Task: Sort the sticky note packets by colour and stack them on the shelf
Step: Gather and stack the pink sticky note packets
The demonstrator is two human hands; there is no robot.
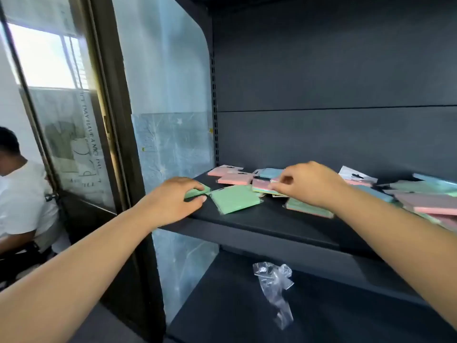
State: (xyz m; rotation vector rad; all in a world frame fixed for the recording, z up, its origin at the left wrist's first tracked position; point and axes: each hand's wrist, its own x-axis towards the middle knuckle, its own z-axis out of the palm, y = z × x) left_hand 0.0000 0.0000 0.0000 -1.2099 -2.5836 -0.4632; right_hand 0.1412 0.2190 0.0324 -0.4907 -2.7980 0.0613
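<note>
Sticky note packets lie scattered on a dark shelf (259,219). My left hand (170,201) grips a green packet (197,191) at the shelf's left front. Another green packet (235,198) lies flat just right of it. My right hand (309,183) pinches the edge of a multicolour packet (262,186) in the middle. Two pink packets (235,179) lie behind, with a blue packet (270,172) beside them. A green packet with a pink edge (309,209) rests below my right wrist. A mixed pile (425,196) of pink, green and blue packets sits at the right.
A crumpled clear plastic wrapper (274,285) lies on the lower shelf (222,305). The cabinet's back wall (321,95) is dark. A glass door (74,144) stands at the left, and a person in a white shirt (22,199) sits beyond it.
</note>
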